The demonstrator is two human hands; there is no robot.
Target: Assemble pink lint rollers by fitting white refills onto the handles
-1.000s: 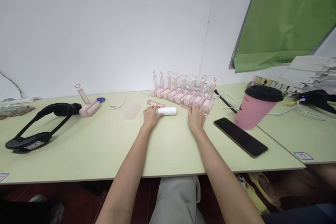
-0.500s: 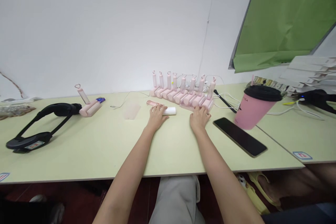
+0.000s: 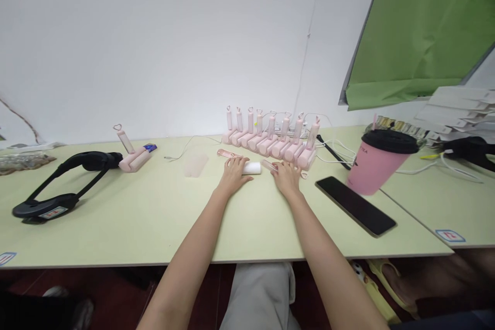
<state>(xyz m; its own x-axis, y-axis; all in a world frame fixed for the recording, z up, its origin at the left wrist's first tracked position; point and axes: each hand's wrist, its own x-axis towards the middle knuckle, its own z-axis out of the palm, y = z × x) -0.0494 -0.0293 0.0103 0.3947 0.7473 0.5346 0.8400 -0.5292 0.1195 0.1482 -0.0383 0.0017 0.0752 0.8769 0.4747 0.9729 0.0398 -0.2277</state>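
The table point(image 3: 127, 227) offers room left of the forearms, down to its near edge. Eight pink sets point(image 3: 266, 145) stand lined up, seemingly done; a cup point(image 3: 379, 165) and phone point(image 3: 355, 206) crowd the right. The left hand point(image 3: 233, 176) curls over a white cylinder point(image 3: 252, 168), the right hand point(image 3: 286, 178) over a pale pink tube point(image 3: 267, 165); how tight either grip is, I can't tell. Both pieces lie outside the row.

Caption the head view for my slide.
Left hand at a white cylinder, right hand over a pink tube, pink stands behind.
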